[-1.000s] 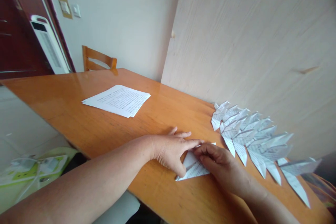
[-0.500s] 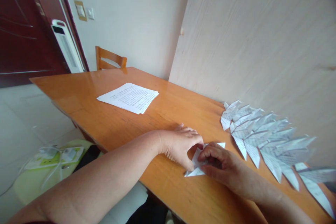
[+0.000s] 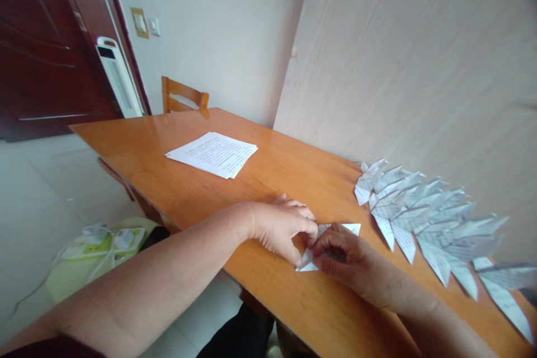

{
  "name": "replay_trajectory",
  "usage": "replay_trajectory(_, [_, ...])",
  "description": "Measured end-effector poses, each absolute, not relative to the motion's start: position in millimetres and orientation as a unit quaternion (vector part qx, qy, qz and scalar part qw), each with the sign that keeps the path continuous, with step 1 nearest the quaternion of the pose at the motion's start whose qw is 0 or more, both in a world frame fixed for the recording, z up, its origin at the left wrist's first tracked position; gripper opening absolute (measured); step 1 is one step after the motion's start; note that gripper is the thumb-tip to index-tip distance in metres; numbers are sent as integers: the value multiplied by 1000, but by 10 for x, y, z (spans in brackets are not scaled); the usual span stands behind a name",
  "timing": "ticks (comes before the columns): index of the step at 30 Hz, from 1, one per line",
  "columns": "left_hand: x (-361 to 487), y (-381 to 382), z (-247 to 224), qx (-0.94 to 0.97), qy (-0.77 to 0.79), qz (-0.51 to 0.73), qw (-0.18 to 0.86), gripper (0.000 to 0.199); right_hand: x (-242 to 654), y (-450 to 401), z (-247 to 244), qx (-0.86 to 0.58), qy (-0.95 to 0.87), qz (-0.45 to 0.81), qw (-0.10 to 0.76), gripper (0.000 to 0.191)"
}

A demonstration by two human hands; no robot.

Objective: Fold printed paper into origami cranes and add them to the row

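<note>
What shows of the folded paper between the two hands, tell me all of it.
The folded paper is pale, thin-looking and has straight edges and pointed corners: one points toward the lower left, another to the upper right of the view. It lies on the wooden table, near the edge closest to the person. The left hand touches its left part; the right hand covers its middle with curled fingers, so the full outline and folds there are hidden.

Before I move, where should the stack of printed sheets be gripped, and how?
I'd pinch the stack of printed sheets by its near corner, coming low from the person's side: it lies flat on the table, and staggered edges there could offer a lip.
</note>
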State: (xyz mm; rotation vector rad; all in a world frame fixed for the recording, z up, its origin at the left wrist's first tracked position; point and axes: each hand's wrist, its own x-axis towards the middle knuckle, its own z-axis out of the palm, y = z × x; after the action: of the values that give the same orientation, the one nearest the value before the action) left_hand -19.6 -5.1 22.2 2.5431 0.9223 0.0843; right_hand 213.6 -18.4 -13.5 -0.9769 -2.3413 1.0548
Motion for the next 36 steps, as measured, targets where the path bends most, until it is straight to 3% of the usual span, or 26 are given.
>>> replay_trajectory(17, [-277, -229, 25, 886, 389, 91, 236, 38, 2114, -197, -156, -353, -844, 356, 192, 8])
replay_trajectory(36, [-272, -262, 46, 886, 394, 81, 231, 42, 2059, -249, -95, -352, -832, 379, 201, 16])
